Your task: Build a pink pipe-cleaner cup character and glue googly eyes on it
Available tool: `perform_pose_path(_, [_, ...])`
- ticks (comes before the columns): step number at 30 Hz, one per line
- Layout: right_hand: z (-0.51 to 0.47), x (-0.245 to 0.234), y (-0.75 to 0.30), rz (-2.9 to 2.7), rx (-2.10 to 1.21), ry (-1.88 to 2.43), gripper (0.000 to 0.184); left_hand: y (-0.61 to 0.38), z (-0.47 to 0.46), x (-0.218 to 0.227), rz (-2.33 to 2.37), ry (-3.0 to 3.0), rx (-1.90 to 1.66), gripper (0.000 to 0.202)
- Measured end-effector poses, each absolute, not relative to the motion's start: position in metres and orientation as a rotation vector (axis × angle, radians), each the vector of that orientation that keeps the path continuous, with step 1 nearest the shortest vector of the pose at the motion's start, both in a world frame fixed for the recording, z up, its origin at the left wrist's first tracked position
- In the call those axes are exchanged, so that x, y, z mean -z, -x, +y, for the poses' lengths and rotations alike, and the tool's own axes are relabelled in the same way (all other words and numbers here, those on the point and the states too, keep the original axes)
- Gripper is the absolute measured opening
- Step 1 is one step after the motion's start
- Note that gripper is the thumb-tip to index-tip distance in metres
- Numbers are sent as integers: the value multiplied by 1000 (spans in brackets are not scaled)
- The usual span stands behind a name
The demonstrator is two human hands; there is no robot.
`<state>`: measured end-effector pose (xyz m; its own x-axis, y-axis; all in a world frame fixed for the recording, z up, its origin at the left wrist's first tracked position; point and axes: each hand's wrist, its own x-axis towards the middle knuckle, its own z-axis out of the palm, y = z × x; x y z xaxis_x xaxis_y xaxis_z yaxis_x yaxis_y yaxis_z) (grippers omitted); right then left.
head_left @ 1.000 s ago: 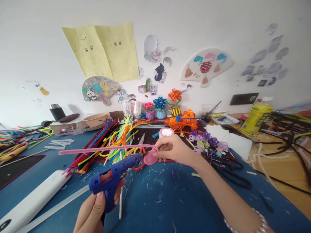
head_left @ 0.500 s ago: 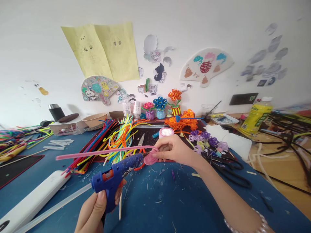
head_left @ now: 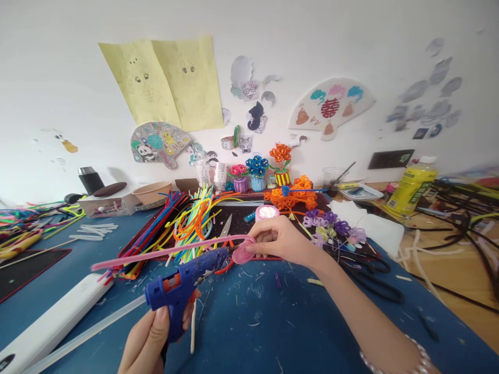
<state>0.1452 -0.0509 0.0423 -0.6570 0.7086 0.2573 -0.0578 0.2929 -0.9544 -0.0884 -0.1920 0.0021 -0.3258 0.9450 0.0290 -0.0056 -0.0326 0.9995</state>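
Pink coil (head_left: 240,253): was judged light, soft, best edge-held; was pinched by right grip (head_left: 277,239).
Glue gun (head_left: 181,283): was clamped in left grip (head_left: 148,335), beside coil.

Wall (head_left: 319,36): yellow paper (head_left: 195,101) with pencilled eyes, fan with a panda (head_left: 161,143) just below, black cat cutout (head_left: 255,116) mid, white fan (head_left: 312,111) further right (painted, red character at centre).
Potted flowers: pink (head_left: 237,171), blue (head_left: 257,166), orange (head_left: 280,154), side by side by the wall.
Left end: dark thermos (head_left: 92,183) upright, beige bowl (head_left: 154,196) beside a low box (head_left: 107,209).
Scissors (head_left: 226,227): blades showing, right of the multicoloured pipe cleaners (head_left: 198,215).
Right end: yellow bottle (head_left: 413,187), white cap, near a shallow tray (head_left: 368,192); loose purple flowers (head_left: 343,227) overlap white paper (head_left: 385,235).
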Motion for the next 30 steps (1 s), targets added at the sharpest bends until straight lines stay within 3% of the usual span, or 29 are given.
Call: perform_pose_path(30, [-48, -42, -149, -1893, -1328, 596, 30, 95, -184, -3, 1324, -940, -1353, 50])
